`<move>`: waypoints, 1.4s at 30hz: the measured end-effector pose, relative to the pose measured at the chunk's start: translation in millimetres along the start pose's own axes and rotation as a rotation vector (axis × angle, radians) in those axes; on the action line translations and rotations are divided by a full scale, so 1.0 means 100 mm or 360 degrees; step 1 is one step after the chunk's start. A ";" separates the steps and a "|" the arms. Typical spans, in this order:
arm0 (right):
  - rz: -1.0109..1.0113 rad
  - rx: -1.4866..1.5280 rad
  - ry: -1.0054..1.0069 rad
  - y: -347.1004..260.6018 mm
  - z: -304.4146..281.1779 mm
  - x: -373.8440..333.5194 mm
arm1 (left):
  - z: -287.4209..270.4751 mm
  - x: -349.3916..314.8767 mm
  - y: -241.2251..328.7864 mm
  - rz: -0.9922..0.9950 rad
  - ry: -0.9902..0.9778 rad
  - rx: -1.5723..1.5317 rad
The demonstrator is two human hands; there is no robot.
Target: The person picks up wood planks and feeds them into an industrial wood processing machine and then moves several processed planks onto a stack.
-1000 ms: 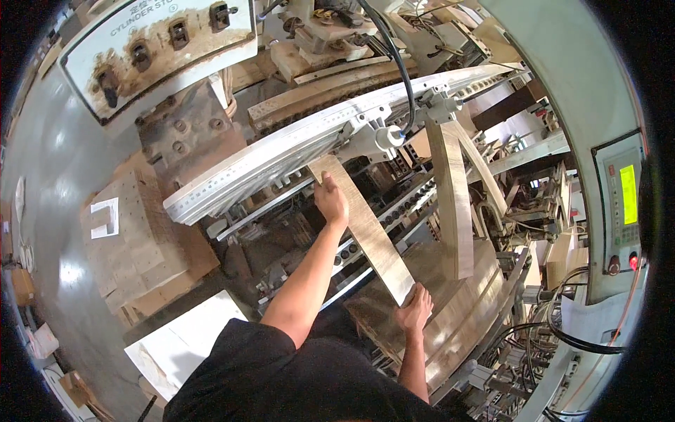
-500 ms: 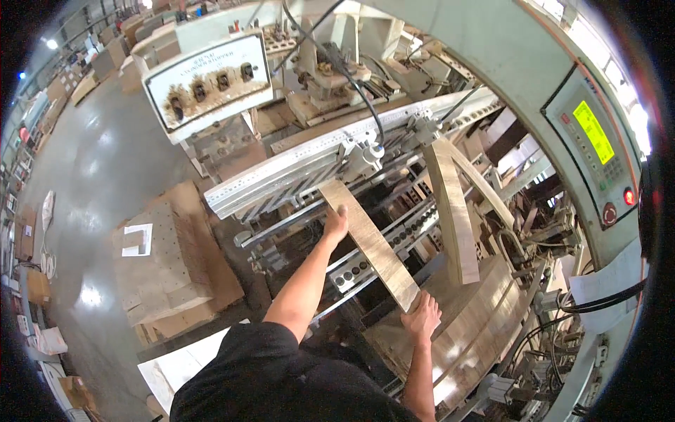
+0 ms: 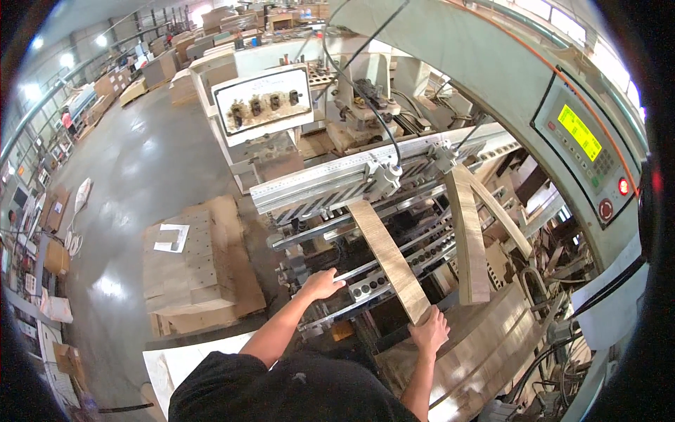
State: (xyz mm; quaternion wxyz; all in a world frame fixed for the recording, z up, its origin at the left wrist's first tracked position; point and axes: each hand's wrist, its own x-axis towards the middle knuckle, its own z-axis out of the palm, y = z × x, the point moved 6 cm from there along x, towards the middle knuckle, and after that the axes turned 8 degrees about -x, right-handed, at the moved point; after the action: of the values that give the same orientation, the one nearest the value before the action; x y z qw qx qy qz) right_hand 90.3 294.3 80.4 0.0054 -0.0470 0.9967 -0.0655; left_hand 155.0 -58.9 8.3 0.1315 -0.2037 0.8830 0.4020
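Note:
A long, flat wooden board [image 3: 392,257] lies across the metal rails of a machine, its far end against the ruled fence [image 3: 309,190]. My right hand [image 3: 430,330] is closed over the board's near end. To the left of the board, my left hand [image 3: 322,284] is off the wood, thumb and fingers apart, at the left end of a metal rail [image 3: 360,270]; whether it touches the rail I cannot tell. Right of the held board, a second wooden board [image 3: 467,239] slants toward me from the fence, with a narrower wooden strip [image 3: 500,218] beside it.
A stack of wooden boards [image 3: 485,352] lies at my right. The control panel [image 3: 583,144] with its lit screen and red button is on the machine's frame at the upper right. A cardboard-covered stack [image 3: 186,267] stands on the floor at left. Cables hang over the fence.
My left hand has let go of the board's left edge and moved back toward me and left. My right hand stays on the near end. The head view has shifted.

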 end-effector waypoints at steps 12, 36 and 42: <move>-0.0146 0.0743 0.0604 0.54 0.17 -0.02 | -0.04 -0.12 0.01 0.0092 0.0240 -0.0005; 0.1042 0.2339 -0.0165 0.92 0.56 -0.55 | -0.11 -0.13 0.35 0.0582 0.0660 -0.0135; 0.0831 0.2317 0.0047 0.67 -0.17 -0.78 | 0.17 -0.28 1.65 0.1054 0.0345 0.0254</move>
State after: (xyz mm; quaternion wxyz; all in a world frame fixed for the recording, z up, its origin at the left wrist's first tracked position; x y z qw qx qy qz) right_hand 161.6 370.3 88.6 0.0371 0.2058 0.6812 -0.7016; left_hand 104.3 59.0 116.9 -0.0848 0.0629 0.9386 0.3285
